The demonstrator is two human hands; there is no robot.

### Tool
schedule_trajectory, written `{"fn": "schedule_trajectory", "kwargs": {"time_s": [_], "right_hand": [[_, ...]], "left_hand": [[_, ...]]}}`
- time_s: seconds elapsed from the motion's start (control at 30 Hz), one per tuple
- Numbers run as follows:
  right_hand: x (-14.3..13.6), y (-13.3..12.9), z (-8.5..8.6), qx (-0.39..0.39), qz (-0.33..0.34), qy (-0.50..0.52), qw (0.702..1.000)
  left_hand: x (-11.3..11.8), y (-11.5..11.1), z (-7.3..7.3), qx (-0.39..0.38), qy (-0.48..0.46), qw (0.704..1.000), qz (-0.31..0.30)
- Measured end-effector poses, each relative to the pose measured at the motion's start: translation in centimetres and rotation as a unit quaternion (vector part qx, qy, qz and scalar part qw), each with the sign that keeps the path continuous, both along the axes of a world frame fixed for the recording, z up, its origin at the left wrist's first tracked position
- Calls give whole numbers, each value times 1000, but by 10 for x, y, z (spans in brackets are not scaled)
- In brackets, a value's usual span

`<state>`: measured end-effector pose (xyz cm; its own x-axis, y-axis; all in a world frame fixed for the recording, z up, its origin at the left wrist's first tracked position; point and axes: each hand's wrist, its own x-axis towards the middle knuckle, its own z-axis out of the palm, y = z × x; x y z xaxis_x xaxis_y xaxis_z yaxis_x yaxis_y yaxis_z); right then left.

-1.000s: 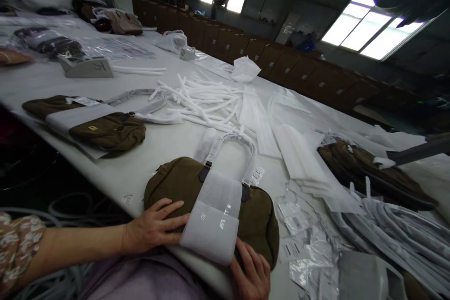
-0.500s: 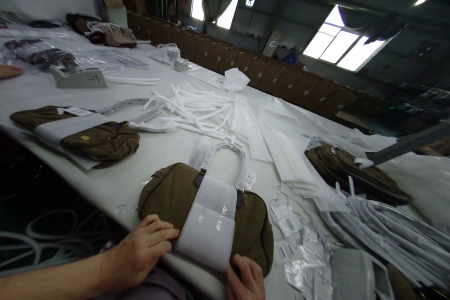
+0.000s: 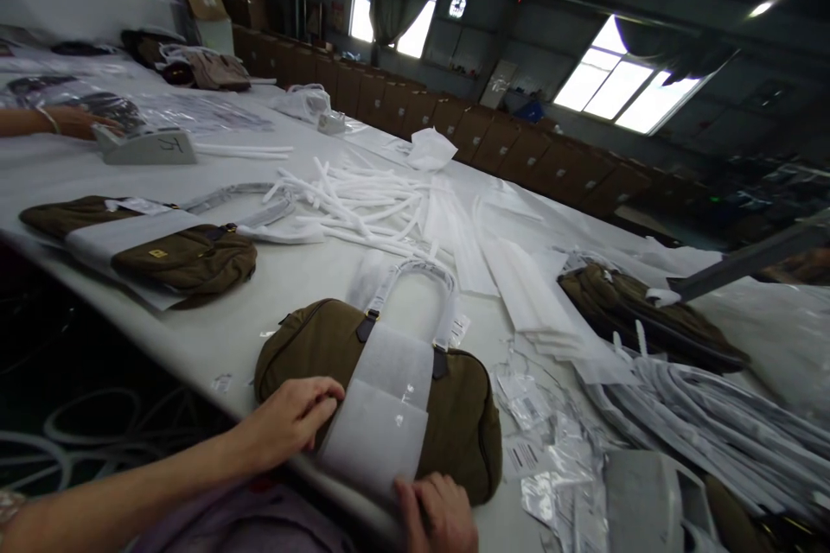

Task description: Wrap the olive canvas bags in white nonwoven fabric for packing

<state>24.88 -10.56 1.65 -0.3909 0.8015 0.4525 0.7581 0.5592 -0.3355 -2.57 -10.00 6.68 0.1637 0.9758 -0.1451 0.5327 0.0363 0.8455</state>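
An olive-green handbag (image 3: pixel 460 423) lies on the table in front of me, its looped handles (image 3: pixel 424 266) wrapped in clear film and pointing away. A white foam sheet (image 3: pixel 382 423) is wrapped round its middle, with bits of shiny tape on it. My left hand (image 3: pixel 295 419) rests on the bag, fingers bent together and their tips at the sheet's left edge. At the near right corner of the sheet, my right hand (image 3: pixel 441 511) is closed, thumb and fingers at the sheet's edge. What lies under the fingertips is partly hidden.
Another wrapped olive bag (image 3: pixel 188 263) lies left, near a tape dispenser (image 3: pixel 149 147) and another person's hand (image 3: pixel 81 121). White foam rods (image 3: pixel 369 199) and stacked foam sheets (image 3: pixel 528 298) lie behind. Clear packets with labels (image 3: pixel 564 458) and a grey dispenser (image 3: pixel 641 497) are at right.
My left hand has moved up and right to the foam sheet's edge. My right hand has shifted slightly left. Another person's hand has reached in to the left tape dispenser.
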Motion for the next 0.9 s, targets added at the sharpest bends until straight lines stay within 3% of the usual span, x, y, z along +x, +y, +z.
{"fn": "schedule_trajectory", "kwargs": {"time_s": [0.07, 0.17, 0.23, 0.3, 0.4, 0.57, 0.7, 0.9], "right_hand": [[1, 11, 16, -18, -24, 38, 999], [-8, 37, 46, 4, -36, 64, 997], [-22, 55, 62, 1, 25, 27, 999], [-39, 69, 73, -50, 91, -38, 994], [-62, 83, 83, -154, 119, -97, 976], [-74, 97, 94, -252, 130, -58, 957], [-74, 102, 92, -311, 143, -16, 939], [-75, 99, 80, -286, 142, -47, 946]], "left_hand": [[-1, 16, 7, -82, -46, 996, 6], [-2, 33, 7, -133, -85, 987, -3], [-1, 37, 4, -145, -94, 985, -8], [0, 38, 1, -151, -99, 983, -6], [2, 40, 0, -165, -108, 980, 4], [3, 48, 3, -191, -120, 974, 22], [5, 54, 7, -213, -109, 971, 22], [12, 53, 3, -196, -57, 979, 23]]}}
